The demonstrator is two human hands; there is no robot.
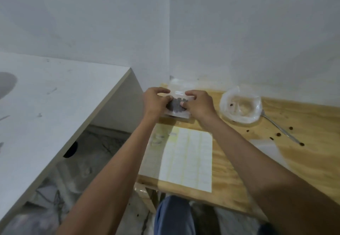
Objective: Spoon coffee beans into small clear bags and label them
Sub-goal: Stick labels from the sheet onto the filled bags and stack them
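both hands meet at the far end of the wooden surface, beyond the label sheet. the left hand and right hand each have their fingers curled onto a small clear bag with a dark clump of coffee beans inside; thumbs and fingertips pinch it from either side, and it seems to rest on a stack of other bags, just past the sheet. the bag looks light, thin and floppy, likely slippery, with the beans shifting loosely, so it is best held by the film at the edges or the top strip, not by the lumpy middle. right of the sheet sit a clear bowl and a spoon, with a few loose beans scattered near the spoon.
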